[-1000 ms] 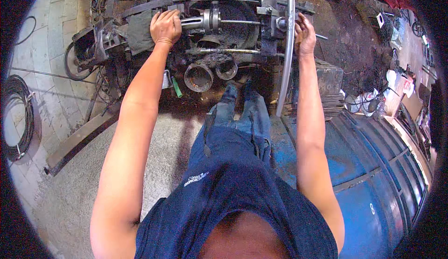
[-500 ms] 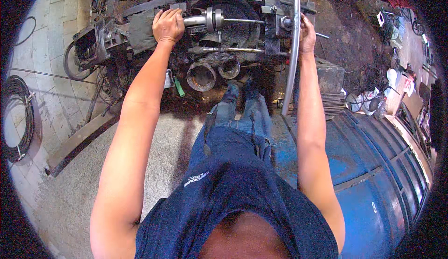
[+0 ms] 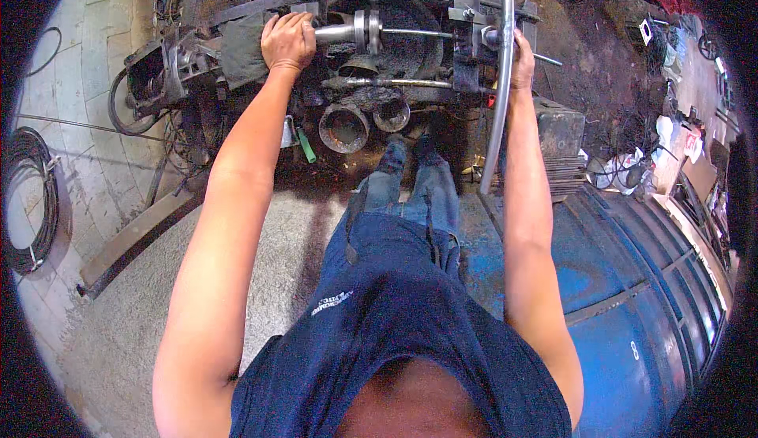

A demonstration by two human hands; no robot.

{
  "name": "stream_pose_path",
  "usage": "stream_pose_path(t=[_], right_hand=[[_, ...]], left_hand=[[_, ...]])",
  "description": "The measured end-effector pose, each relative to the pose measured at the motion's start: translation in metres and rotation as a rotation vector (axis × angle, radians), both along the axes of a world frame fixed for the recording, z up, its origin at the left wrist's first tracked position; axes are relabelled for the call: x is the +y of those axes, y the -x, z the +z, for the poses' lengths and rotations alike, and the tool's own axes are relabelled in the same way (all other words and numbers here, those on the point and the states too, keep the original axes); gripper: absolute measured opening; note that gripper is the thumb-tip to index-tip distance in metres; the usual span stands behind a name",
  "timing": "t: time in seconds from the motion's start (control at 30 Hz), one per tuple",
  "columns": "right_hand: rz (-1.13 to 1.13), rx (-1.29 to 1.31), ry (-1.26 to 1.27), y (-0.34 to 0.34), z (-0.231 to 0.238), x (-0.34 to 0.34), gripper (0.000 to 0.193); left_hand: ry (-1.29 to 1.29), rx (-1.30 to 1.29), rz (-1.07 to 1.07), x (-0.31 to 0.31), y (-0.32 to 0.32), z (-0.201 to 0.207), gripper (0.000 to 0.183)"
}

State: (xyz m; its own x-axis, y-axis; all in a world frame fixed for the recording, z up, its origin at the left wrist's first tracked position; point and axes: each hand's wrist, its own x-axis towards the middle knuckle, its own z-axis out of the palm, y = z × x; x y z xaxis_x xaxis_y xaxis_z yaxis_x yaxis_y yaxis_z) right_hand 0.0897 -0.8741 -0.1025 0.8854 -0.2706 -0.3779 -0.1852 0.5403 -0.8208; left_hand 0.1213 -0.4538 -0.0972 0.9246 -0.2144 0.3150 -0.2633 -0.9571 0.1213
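Note:
A dark, greasy machine with two round rails (image 3: 410, 83) stretches across in front of me. My left hand (image 3: 288, 42) is closed over the left end of a bright metal shaft (image 3: 335, 33), back of the hand up. On the shaft's right sits a thick pair of metal collars (image 3: 366, 31), with a thin rod (image 3: 414, 33) running on to a dark block (image 3: 471, 35). My right hand (image 3: 522, 61) is at the block's right side, fingers curled. What it grips is hidden, partly behind a long metal bar (image 3: 502, 91) that stands across the view.
Below the rails are two round pipe openings (image 3: 344, 129) and a green-handled tool (image 3: 305, 146). A blue metal drum (image 3: 600, 335) lies at my right, near a stack of plates (image 3: 562, 177). Coiled black cable (image 3: 31, 201) hangs at the left. Assorted scrap and bags (image 3: 624, 170) lie farther right.
The machine and both hands appear shifted slightly to the right in the picture. Both hands keep their places on the machine, and the collars still sit right of my left hand.

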Motion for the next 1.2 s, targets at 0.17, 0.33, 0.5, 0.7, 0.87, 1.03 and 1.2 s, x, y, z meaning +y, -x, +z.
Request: stream_pose_path(t=[0.17, 0.33, 0.5, 0.7, 0.87, 1.03, 1.2], right_hand=[[-0.006, 0.005, 0.018, -0.002, 0.003, 0.001, 0.024], [0.031, -0.019, 0.026, -0.004, 0.0, 0.0, 0.024], [0.113, -0.127, 0.202, -0.009, -0.005, 0.0, 0.026], [0.139, -0.112, 0.197, -0.014, -0.009, 0.0, 0.034], [0.117, -0.121, 0.244, -0.016, -0.006, 0.001, 0.034], [0.146, -0.177, 0.312, -0.016, -0.01, 0.001, 0.034], [0.289, -0.239, 0.52, -0.018, -0.015, -0.004, 0.046]], left_hand=[[-0.001, -0.009, -0.001, 0.001, -0.001, -0.001, 0.035], [0.016, -0.007, 0.004, 0.0, -0.001, -0.001, 0.035], [0.012, -0.027, 0.002, 0.0, -0.001, -0.002, 0.035], [0.005, -0.064, -0.002, 0.001, -0.002, -0.003, 0.034], [0.032, -0.07, -0.006, 0.001, -0.002, -0.003, 0.034], [0.017, -0.052, -0.007, 0.001, -0.002, -0.004, 0.034], [0.011, -0.031, 0.005, 0.001, -0.001, -0.003, 0.035]])
